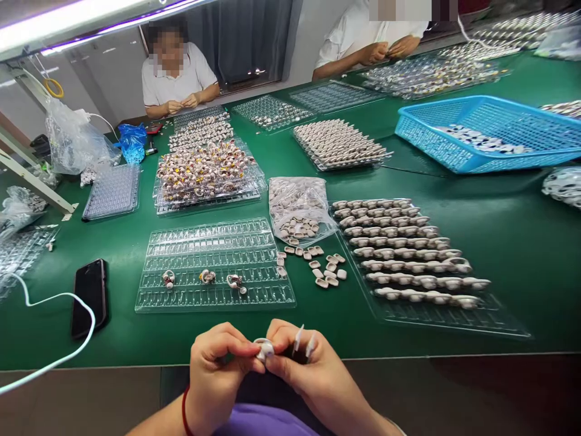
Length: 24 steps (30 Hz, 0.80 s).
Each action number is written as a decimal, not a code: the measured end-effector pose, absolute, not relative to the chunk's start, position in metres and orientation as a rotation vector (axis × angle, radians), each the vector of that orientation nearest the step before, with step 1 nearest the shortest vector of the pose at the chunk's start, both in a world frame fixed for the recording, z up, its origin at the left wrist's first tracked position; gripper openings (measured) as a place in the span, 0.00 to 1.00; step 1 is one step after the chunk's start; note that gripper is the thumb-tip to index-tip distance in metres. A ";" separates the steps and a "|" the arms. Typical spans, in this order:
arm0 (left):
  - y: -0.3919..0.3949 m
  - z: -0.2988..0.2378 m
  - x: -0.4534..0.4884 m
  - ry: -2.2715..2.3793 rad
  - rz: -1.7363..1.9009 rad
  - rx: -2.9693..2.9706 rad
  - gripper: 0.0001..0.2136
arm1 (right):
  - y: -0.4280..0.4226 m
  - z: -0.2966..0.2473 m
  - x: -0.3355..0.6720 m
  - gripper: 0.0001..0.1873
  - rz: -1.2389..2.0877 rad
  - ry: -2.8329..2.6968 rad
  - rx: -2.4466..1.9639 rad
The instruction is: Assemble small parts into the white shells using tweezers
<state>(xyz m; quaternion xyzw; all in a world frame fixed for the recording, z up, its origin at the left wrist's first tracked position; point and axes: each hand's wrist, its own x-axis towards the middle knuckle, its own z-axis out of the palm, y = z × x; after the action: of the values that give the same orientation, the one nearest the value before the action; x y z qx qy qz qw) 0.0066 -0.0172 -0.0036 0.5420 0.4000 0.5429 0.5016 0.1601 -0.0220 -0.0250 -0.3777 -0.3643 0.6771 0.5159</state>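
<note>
Close to the table's front edge, both my hands meet on a small white earbud part (264, 349) with a curved band. My left hand (222, 357) pinches it from the left, thumb and index finger closed on it. From the other side my right hand (306, 363) grips it, fingers curled. Two thin white pointed bits (298, 338) stick up by my right fingers; what they are I cannot tell. Just beyond lies a clear plastic tray (181, 243) with three earbud parts (207, 277) in one row. Loose beige caps (331, 274) lie to its right.
A bag of caps (298, 200), a tray of beige parts (408, 251) and a blue basket (490, 160) stand on the green table. Piled trays (206, 172) sit behind; a phone (89, 297) and white cable (63, 363) lie left. Two people (181, 72) work opposite.
</note>
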 end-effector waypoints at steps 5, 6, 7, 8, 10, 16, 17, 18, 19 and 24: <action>-0.017 -0.009 0.010 0.969 1.322 1.313 0.03 | -0.022 -0.021 0.158 0.15 1.594 -0.854 -0.924; -0.017 -0.011 0.011 0.947 1.308 1.273 0.03 | -0.021 -0.019 0.159 0.15 1.588 -0.879 -0.923; -0.017 -0.013 0.012 0.922 1.293 1.240 0.04 | -0.020 -0.017 0.161 0.15 1.588 -0.906 -0.925; -0.017 -0.014 0.013 0.903 1.280 1.221 0.03 | -0.019 -0.014 0.162 0.16 1.601 -0.928 -0.928; -0.016 -0.018 0.013 0.899 1.273 1.229 0.02 | -0.016 -0.009 0.166 0.17 1.653 -0.980 -0.936; -0.017 -0.024 0.006 0.907 1.214 1.379 0.05 | -0.012 -0.002 0.173 0.19 1.491 -1.431 -0.859; -0.017 -0.024 0.005 0.874 1.193 1.384 0.06 | -0.013 -0.003 0.173 0.18 1.419 -1.474 -0.849; -0.018 -0.023 0.004 0.832 1.175 1.373 0.08 | -0.015 -0.003 0.173 0.16 1.343 -1.505 -0.849; -0.018 -0.023 0.004 0.793 1.153 1.351 0.11 | -0.016 -0.004 0.173 0.14 1.259 -1.528 -0.857; -0.012 -0.016 0.007 0.744 1.035 1.435 0.14 | -0.026 -0.009 0.172 0.10 0.950 -1.580 -0.929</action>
<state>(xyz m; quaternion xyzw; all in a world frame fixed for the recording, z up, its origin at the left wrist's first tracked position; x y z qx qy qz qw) 0.0068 -0.0121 -0.0164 0.6123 0.3173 0.4417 0.5738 0.1723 -0.0258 -0.0087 -0.3862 -0.6571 0.3950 0.5129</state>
